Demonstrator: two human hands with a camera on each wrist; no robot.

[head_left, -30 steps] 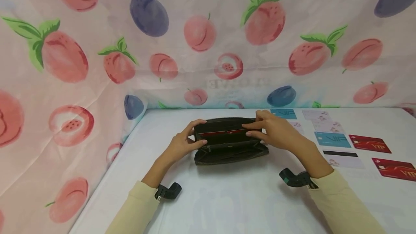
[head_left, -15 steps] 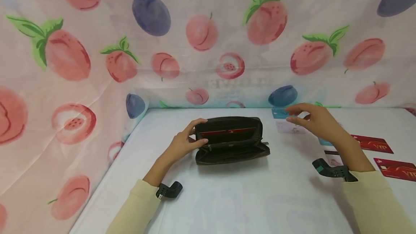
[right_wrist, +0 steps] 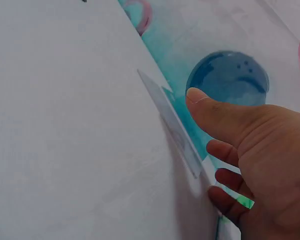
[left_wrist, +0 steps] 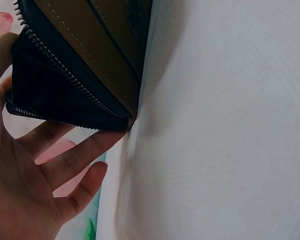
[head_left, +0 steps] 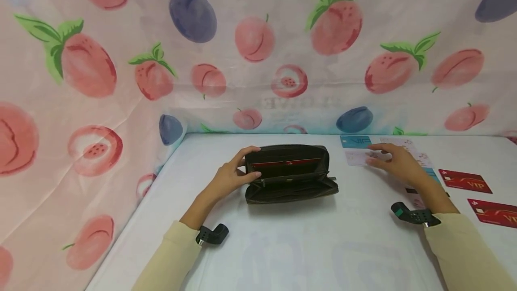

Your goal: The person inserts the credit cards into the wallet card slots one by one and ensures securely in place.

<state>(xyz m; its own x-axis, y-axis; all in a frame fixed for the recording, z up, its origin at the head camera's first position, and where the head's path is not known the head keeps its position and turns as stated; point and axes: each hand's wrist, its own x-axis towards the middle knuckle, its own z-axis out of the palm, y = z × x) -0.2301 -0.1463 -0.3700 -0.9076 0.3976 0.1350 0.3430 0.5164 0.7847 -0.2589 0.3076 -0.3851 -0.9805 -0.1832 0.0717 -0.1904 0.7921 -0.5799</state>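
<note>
A dark zip-around wallet [head_left: 288, 185] stands unzipped on the table, with the red edges of cards [head_left: 304, 161] showing in its slots. My left hand [head_left: 228, 178] grips its left side between thumb and fingers; the left wrist view shows the brown outer face [left_wrist: 97, 47] and the zip teeth. My right hand [head_left: 401, 165] hovers at the right end of a pale patterned card [head_left: 355, 157]. Thumb and fingers are apart there, and the right wrist view shows nothing between them. Just behind the pale card lies a teal VIP card [head_left: 350, 141].
Further right lie two red VIP cards [head_left: 464, 181]. More pale cards [head_left: 424, 159] and another teal card [head_left: 432, 174] are partly covered by my right hand and forearm. A fruit-print cloth [head_left: 258, 84] hangs behind the white table [head_left: 282, 255].
My right hand has left the wallet and moved right, then dropped a little toward the pale card. My left hand keeps its grip on the wallet. The view has shifted slightly.
</note>
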